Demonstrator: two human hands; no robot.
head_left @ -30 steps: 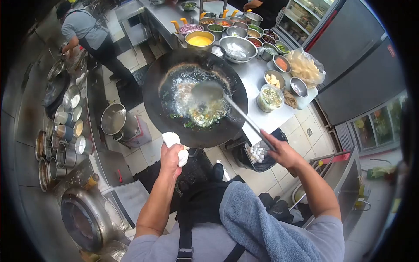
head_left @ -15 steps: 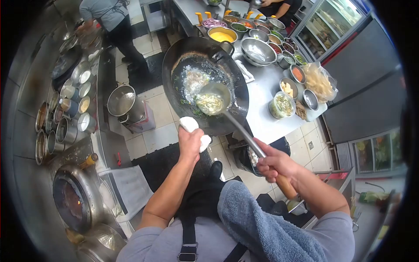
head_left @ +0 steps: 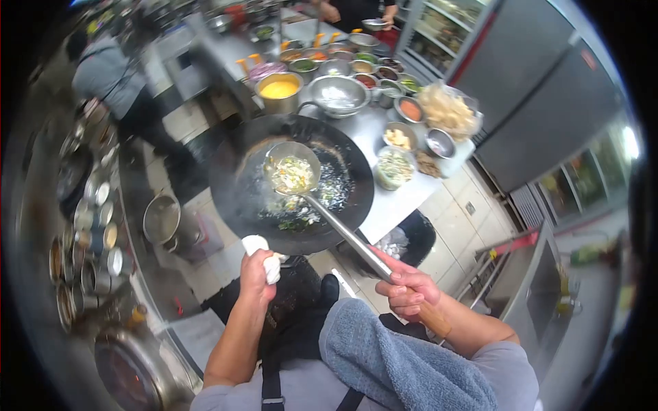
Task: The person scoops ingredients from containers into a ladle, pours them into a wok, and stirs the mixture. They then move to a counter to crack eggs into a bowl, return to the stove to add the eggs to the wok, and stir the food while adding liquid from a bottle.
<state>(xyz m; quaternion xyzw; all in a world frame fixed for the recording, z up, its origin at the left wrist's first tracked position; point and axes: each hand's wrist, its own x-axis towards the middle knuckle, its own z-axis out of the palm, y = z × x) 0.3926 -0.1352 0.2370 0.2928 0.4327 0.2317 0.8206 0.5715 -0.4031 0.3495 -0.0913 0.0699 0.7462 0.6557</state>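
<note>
My left hand (head_left: pixel 256 275) is closed round a folded white cloth (head_left: pixel 273 269) at the near rim of a large dark wok (head_left: pixel 236 216). The wok's handle is hidden there. My right hand (head_left: pixel 412 290) grips a long-handled ladle (head_left: pixel 346 234) near its wooden end. The ladle's bowl is over the middle of the wok and holds pale, chopped food (head_left: pixel 293 175) with green and orange bits. Wet white and green scraps (head_left: pixel 332 195) cling to the wok's inner surface below and beside the ladle.
A steel table (head_left: pixel 387 209) beyond the wok carries a pot of yellow liquid (head_left: pixel 279 89), a steel bowl (head_left: pixel 337 96) and several ingredient bowls. A bin (head_left: pixel 404 243) stands below it. Another person (head_left: pixel 113 79) stands at far left. A pot (head_left: pixel 162 218) is left of the wok.
The view has turned right, and the wok sits further left and lower in it. The ladle's bowl has shifted toward the wok's far left side. Both hands keep their holds.
</note>
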